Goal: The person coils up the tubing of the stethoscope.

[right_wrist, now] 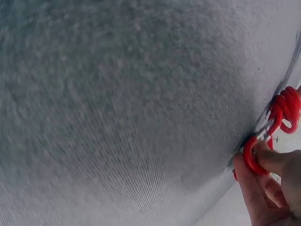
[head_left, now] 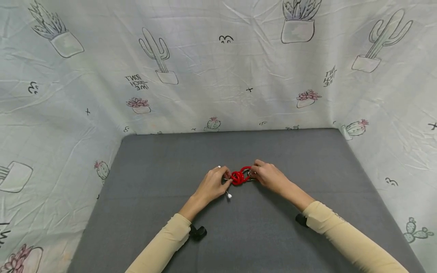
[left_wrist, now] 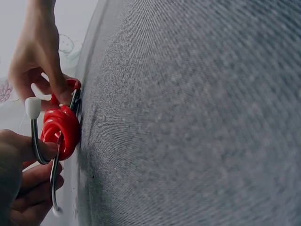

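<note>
Near the middle of the table, a glossy red cord (head_left: 237, 178) is wound into a thick bundle. Bent metal hooks stick out of its left side in the left wrist view, one with a white tip (left_wrist: 33, 108). My left hand (head_left: 216, 182) pinches that end of the cord, thumb and fingers close beside the hooks. On the opposite side, a red loop (right_wrist: 251, 162) stretches from the bundle, with a metal piece (left_wrist: 74, 100) alongside it. My right hand (head_left: 269, 176) pinches the loop between thumb and fingers. The fingers partly hide both ends.
A grey cloth-covered table (head_left: 164, 155) lies under both hands. Its back edge meets a pale cactus-print curtain (head_left: 198, 76), which also hangs along both sides. Black wrist devices (head_left: 198, 232) sit below the beige sleeves (head_left: 167, 242).
</note>
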The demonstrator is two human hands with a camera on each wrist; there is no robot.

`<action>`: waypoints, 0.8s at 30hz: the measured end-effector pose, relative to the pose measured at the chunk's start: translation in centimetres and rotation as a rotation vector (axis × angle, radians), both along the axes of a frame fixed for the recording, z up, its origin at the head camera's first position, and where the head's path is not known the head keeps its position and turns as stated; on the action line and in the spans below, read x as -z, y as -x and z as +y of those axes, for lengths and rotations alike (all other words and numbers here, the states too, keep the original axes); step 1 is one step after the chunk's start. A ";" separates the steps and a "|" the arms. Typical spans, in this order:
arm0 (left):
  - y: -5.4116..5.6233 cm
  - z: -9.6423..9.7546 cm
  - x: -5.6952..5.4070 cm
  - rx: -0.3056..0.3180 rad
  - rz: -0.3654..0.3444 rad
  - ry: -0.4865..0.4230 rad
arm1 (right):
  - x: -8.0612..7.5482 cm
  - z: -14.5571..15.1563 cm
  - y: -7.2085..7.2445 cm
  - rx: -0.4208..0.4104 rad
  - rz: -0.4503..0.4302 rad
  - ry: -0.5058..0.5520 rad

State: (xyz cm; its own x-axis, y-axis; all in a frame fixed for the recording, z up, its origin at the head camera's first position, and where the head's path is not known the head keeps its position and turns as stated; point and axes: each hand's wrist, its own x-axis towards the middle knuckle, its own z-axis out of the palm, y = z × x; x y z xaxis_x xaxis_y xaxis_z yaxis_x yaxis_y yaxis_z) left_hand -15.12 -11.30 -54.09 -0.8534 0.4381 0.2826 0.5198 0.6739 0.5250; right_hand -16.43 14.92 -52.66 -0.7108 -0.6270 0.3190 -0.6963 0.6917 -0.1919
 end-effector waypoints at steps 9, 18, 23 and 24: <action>-0.1 0.0 0.2 0.000 0.011 -0.010 | 0.1 -0.3 -0.3 0.022 0.073 -0.088; -0.1 0.0 0.3 -0.003 0.015 -0.017 | 0.1 0.0 -0.3 0.081 -0.003 -0.025; -0.2 0.0 0.5 0.000 0.024 -0.019 | 0.7 0.0 -0.3 0.085 0.073 -0.041; -0.2 0.0 0.5 0.003 0.023 -0.019 | 0.8 0.0 -0.3 0.080 0.091 -0.045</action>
